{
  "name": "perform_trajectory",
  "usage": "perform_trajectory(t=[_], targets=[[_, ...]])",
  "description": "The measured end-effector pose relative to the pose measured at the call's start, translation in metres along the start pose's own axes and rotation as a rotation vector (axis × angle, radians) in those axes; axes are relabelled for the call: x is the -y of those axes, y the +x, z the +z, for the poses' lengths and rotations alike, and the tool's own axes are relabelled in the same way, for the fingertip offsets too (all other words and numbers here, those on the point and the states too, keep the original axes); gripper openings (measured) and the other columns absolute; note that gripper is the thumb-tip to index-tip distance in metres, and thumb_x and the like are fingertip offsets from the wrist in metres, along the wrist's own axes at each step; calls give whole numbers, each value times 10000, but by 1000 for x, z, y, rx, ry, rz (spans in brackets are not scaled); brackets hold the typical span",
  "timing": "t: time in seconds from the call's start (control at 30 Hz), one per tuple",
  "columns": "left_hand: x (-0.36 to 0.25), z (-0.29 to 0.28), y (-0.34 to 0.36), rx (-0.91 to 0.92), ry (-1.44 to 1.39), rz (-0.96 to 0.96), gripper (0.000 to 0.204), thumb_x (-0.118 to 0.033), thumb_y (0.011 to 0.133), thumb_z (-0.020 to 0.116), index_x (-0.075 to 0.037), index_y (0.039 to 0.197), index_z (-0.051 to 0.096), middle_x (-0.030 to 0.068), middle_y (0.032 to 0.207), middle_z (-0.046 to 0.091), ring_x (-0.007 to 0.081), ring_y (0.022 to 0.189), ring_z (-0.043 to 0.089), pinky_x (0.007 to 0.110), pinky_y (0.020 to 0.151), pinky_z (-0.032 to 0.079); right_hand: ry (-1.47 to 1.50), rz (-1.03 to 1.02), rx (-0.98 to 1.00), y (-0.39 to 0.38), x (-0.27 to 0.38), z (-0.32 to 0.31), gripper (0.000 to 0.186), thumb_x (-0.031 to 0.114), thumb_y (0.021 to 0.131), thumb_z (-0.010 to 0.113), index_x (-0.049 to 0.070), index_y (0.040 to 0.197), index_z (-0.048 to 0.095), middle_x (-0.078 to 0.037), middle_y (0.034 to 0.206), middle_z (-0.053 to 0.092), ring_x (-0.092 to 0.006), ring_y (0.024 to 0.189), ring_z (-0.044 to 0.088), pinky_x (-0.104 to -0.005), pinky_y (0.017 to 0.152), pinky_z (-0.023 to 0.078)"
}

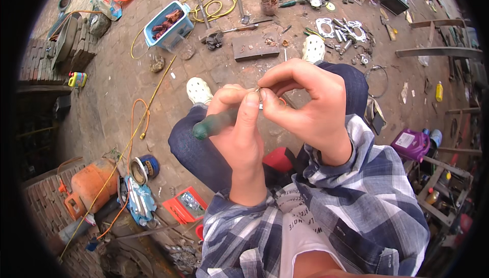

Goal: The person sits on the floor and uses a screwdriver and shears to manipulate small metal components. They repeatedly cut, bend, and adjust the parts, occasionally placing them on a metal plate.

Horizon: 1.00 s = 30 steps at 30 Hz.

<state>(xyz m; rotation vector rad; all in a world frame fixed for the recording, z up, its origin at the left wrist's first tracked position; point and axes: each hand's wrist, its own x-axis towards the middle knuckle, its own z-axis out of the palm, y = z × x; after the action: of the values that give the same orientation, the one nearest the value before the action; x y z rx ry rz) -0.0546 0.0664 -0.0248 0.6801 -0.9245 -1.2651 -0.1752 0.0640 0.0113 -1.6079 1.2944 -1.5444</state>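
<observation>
Above my knees, both hands meet at the fingertips. My left hand (237,125) is closed around a tool with a dark green rounded handle (204,129); its handle end is blurred and its working end is hidden behind my fingers. The thumb and forefinger of this hand also press at a tiny thin piece (258,90), perhaps metal, too small to name. From the other side, my right hand (308,102) pinches the same piece between thumb and forefinger, its other fingers curled. Beyond my hands, a grey rectangular block (256,47) lies on the ground.
A blue basin (167,24) of reddish-brown pieces stands ahead left, near a coiled yellow hose (221,5). Metal engine parts and gaskets (340,29) lie ahead right. An orange gas cylinder (95,186) and red tray (186,205) are at left; a purple jug (411,144) stands right.
</observation>
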Motion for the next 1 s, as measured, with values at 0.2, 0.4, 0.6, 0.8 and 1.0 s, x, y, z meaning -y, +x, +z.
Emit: perform_trajectory(t=[0.2, 0.4, 0.6, 0.8, 1.0], targets=[[-4, -2, 0, 60, 68, 16, 58, -29, 875, 622, 4, 899, 582, 47, 895, 532, 118, 796, 501, 248, 749, 415, 130, 207, 36, -3, 2, -2, 105, 19, 743, 693, -6, 835, 649, -60, 768, 675, -96, 681, 659, -240, 618, 538], [-9, -1, 0, -10, -296, -162, 82, -60, 892, 611, 1, 943, 589, 37, 912, 544, 99, 773, 506, 254, 744, 442, 609, 468, 134, -2, 0, 0, 124, -1, 818, 646, -43, 934, 638, -70, 835, 681, -113, 757, 670, -241, 705, 554], [-7, -4, -1, -33, -432, -260, 67, -59, 911, 593, 0, 944, 590, 50, 870, 567, 129, 795, 545, 270, 751, 451, 627, 467, 181, -1, 2, -3, 130, -34, 844, 616, -61, 971, 625, -91, 859, 680, -127, 783, 678, -242, 734, 556], [-2, -4, 2, -55, -381, -312, 119, -114, 935, 572, 2, 956, 556, 7, 781, 484, 89, 701, 435, 243, 663, 388, 596, 412, 140, 1, -14, -3, 130, 10, 866, 632, -51, 980, 628, -82, 849, 678, -127, 769, 668, -250, 713, 550], [13, -37, 16, -216, -443, -256, 134, -71, 930, 571, 27, 1015, 536, 7, 765, 445, 89, 674, 374, 246, 605, 329, 480, 436, -465, 31, -137, 4, 169, 124, 941, 581, -29, 995, 625, -93, 837, 675, -147, 731, 660, -263, 689, 542]])
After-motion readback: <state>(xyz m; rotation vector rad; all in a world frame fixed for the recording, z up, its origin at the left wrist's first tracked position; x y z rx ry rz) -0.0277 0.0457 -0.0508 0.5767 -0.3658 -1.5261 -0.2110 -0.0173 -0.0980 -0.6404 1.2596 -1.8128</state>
